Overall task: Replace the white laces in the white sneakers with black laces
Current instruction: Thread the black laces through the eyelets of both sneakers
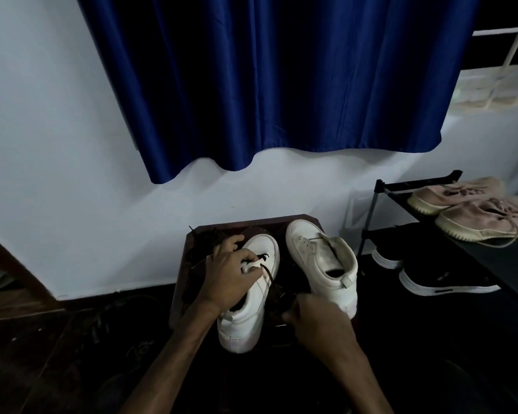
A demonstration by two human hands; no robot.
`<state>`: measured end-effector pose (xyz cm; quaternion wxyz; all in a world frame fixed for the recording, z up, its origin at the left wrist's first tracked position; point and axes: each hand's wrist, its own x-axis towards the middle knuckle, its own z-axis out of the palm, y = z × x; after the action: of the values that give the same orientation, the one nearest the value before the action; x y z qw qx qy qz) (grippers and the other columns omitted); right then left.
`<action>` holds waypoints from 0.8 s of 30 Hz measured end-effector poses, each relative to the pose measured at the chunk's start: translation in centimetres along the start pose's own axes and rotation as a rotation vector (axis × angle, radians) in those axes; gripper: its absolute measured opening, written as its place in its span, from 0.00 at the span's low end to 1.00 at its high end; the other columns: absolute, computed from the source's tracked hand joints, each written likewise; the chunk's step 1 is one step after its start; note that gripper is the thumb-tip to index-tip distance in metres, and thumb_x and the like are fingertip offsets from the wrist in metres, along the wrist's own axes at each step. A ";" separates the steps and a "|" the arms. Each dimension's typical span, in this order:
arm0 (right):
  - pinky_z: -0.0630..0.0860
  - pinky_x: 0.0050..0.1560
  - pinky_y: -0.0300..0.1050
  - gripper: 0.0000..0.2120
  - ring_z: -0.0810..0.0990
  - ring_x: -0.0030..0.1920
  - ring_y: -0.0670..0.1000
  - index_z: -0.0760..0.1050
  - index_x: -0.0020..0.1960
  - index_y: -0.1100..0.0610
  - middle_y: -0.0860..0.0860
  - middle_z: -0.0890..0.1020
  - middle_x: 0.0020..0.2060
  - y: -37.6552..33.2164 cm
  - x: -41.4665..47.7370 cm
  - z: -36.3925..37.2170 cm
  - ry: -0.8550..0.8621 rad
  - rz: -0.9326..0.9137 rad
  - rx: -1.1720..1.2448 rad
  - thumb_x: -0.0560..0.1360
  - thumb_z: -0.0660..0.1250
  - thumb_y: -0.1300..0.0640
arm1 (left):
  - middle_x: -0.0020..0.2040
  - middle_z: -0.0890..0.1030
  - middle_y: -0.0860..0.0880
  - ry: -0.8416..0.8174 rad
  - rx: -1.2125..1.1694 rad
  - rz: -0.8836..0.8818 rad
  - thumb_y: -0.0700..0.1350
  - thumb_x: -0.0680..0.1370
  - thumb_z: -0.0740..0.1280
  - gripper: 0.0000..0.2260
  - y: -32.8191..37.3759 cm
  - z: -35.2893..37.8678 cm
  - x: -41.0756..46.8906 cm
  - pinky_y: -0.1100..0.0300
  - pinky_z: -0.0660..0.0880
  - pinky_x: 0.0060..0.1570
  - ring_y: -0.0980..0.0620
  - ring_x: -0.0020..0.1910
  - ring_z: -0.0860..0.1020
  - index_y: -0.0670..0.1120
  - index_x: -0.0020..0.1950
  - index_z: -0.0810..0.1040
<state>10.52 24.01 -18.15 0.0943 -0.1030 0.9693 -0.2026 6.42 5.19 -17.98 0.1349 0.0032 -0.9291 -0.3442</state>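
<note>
A view looking down at a small dark wooden counter (251, 224) that stands against a pale wall (57, 144). Two white high-top sneakers stand side by side on it, toes toward the wall and heels toward the person.

The left sneaker (251, 318) sits along the middle of the counter, its heel over the near edge. The left hand (228, 273) lies over its lacing area, fingers curled, its grip closed on the tongue and upper. A black lace (268, 271) is threaded through the eyelets nearest the toe. One strand of it runs from there back toward the near edge, between the two shoes.

The right sneaker (320, 258) stands at the counter's right edge, just beside the left one. Only one thin dark strand crosses its lowest eyelets, and its tongue stands open.

The right hand (317, 321) is at the near edge, in the dark gap between the two heels, with its fingers bent inward. The light there is too dim to tell whether its grip is closed on the lace.

A loose tangle of black laces (204, 237) lies at the far left corner of the counter, just beyond the left hand.

A deep blue curtain (281, 85) hangs on the wall above. To the right stands a black shoe rack (416, 182) with a pair of pink shoes (461, 192) on its top shelf and a pair of black shoes (440, 279) with white soles on the shelf below.
</note>
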 end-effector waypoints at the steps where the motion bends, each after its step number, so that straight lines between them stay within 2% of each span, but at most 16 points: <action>1: 0.72 0.44 0.46 0.14 0.80 0.52 0.55 0.74 0.52 0.55 0.52 0.81 0.50 -0.7 0.6 -0.6 0.123 -0.001 0.060 0.78 0.62 0.44 | 0.68 0.71 0.52 0.002 0.006 0.000 0.62 0.60 0.56 0.27 0.0 0.1 0.1 0.42 0.64 0.68 0.50 0.67 0.68 0.51 0.48 0.84; 2: 0.72 0.42 0.46 0.15 0.80 0.51 0.55 0.74 0.51 0.55 0.52 0.81 0.48 -1.5 1.3 -1.0 0.229 -0.020 0.106 0.79 0.60 0.43 | 0.68 0.71 0.52 -0.001 0.019 -0.001 0.62 0.61 0.57 0.26 0.0 0.1 0.1 0.42 0.63 0.68 0.50 0.67 0.68 0.51 0.48 0.84; 4: 0.71 0.41 0.47 0.14 0.80 0.51 0.56 0.73 0.53 0.56 0.52 0.81 0.49 -3.3 2.8 -1.6 0.320 -0.075 0.132 0.80 0.58 0.45 | 0.69 0.70 0.52 -0.015 0.047 -0.006 0.59 0.64 0.61 0.20 -0.2 0.2 0.1 0.40 0.63 0.68 0.49 0.68 0.67 0.52 0.49 0.84; 7: 0.73 0.45 0.49 0.10 0.79 0.53 0.58 0.71 0.54 0.58 0.54 0.80 0.51 -5.0 3.9 -1.6 0.286 -0.114 0.151 0.78 0.58 0.52 | 0.70 0.69 0.53 -0.033 0.064 -0.016 0.57 0.67 0.63 0.17 -0.2 0.1 0.0 0.39 0.62 0.68 0.49 0.69 0.66 0.52 0.50 0.83; 9: 0.73 0.45 0.49 0.10 0.79 0.53 0.58 0.71 0.53 0.57 0.53 0.80 0.51 -4.7 3.7 -1.4 0.274 -0.075 0.168 0.77 0.59 0.51 | 0.70 0.69 0.54 -0.047 0.070 -0.030 0.56 0.67 0.64 0.16 0.1 -0.2 -0.1 0.41 0.60 0.69 0.50 0.69 0.65 0.53 0.50 0.83; 11: 0.74 0.47 0.47 0.10 0.80 0.55 0.58 0.73 0.55 0.55 0.53 0.81 0.52 -3.7 2.9 -1.1 0.215 -0.026 0.064 0.76 0.61 0.52 | 0.69 0.69 0.54 -0.043 0.071 -0.042 0.56 0.65 0.63 0.16 0.3 -0.3 -0.1 0.43 0.60 0.69 0.51 0.69 0.65 0.54 0.48 0.82; 14: 0.76 0.52 0.48 0.13 0.80 0.58 0.56 0.76 0.58 0.55 0.53 0.81 0.56 -1.9 1.0 -0.3 0.006 0.003 -0.167 0.76 0.63 0.54 | 0.69 0.69 0.54 -0.033 0.054 -0.036 0.56 0.64 0.63 0.15 0.3 -0.3 0.0 0.44 0.61 0.69 0.52 0.69 0.66 0.54 0.46 0.81; 16: 0.76 0.51 0.48 0.13 0.80 0.58 0.56 0.77 0.58 0.55 0.53 0.82 0.56 -1.4 0.6 -0.5 -0.025 0.001 -0.159 0.76 0.63 0.54 | 0.69 0.69 0.54 -0.032 0.048 -0.031 0.56 0.64 0.63 0.15 0.2 -0.2 0.0 0.45 0.61 0.69 0.52 0.69 0.66 0.54 0.46 0.81; 20: 0.69 0.41 0.44 0.13 0.80 0.52 0.55 0.75 0.54 0.55 0.52 0.81 0.51 -3.1 2.5 -1.9 0.267 -0.040 0.010 0.78 0.63 0.47 | 0.69 0.69 0.52 -0.041 0.052 -0.031 0.55 0.66 0.65 0.14 0.0 -0.1 0.0 0.45 0.61 0.69 0.50 0.70 0.65 0.53 0.47 0.81; 24: 0.73 0.44 0.47 0.12 0.80 0.53 0.57 0.72 0.55 0.57 0.53 0.80 0.52 -5.1 4.0 -1.8 0.276 -0.109 0.053 0.76 0.61 0.50 | 0.70 0.68 0.52 -0.046 0.075 -0.034 0.57 0.69 0.65 0.15 0.1 0.0 -0.2 0.44 0.62 0.69 0.49 0.70 0.65 0.52 0.50 0.81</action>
<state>7.11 19.16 -15.03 -0.0485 -0.1242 0.9603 -0.2451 6.62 5.26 -17.97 0.1075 0.0163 -0.9440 -0.3115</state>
